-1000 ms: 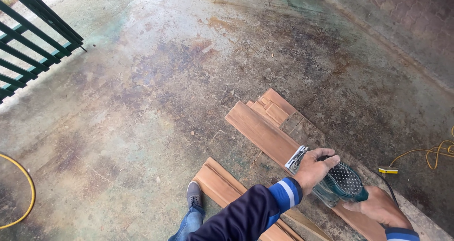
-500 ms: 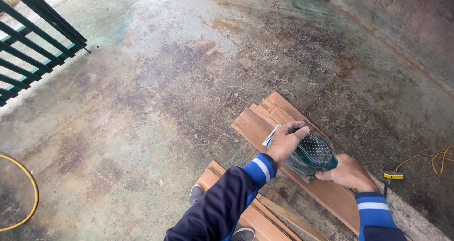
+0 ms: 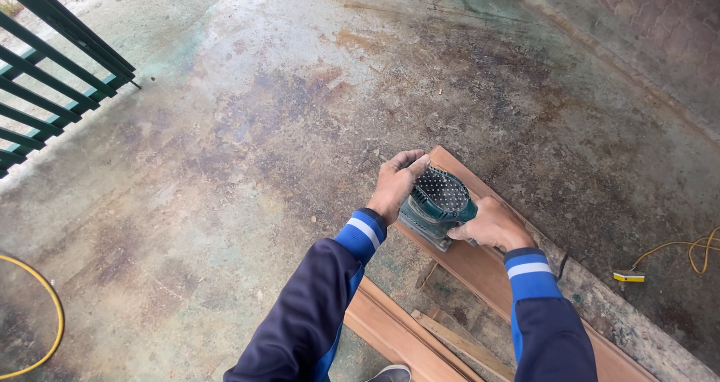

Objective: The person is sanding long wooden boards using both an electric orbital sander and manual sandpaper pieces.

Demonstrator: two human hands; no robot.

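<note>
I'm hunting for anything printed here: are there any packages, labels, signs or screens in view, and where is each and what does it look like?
No packages, labels, signs or screens show.
Sander: teal body with dotted top, on the reddish plank, gripped by left hand and right hand; no marking can be made out on it.
Small block: yellow and white, on the concrete at right, at the end of a yellow cord.

One head-worn view looks steeply down from standing height onto the stained concrete floor (image 3: 225, 149); the long reddish-brown wooden plank (image 3: 495, 273) lies lower right of centre, forearms entering from the bottom edge.
</note>
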